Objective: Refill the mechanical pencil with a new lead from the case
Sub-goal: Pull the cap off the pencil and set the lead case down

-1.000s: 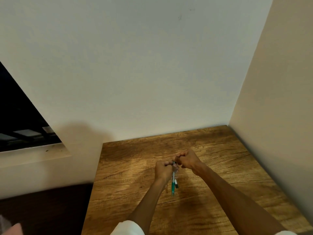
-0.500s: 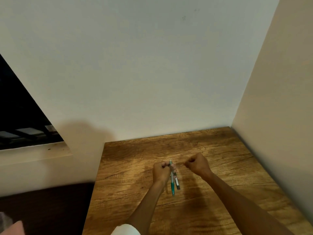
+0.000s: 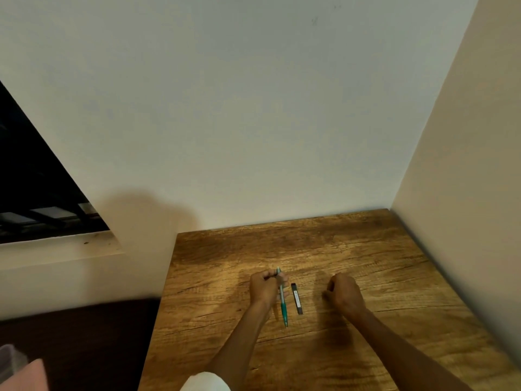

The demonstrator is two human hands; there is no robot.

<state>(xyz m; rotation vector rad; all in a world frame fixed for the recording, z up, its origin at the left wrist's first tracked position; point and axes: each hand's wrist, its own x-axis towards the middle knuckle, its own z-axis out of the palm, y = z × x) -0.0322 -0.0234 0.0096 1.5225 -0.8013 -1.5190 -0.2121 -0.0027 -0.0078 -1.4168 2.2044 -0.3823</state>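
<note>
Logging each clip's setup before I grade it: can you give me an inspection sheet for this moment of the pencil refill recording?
Surface: wooden table, set into a wall corner.
Job's things: green mechanical pencil held in the left hand, tip toward the person; dark lead case lying flat on the table just right of the pencil, untouched.
Clutter: nothing seen on the table.
Hands: left hand closed on the pencil's upper end; right hand loosely curled, apart from the case; whether it holds a small part cannot be told.
Cables: nothing seen.
Surroundings: plain walls behind and at right; dark window opening at left.
</note>
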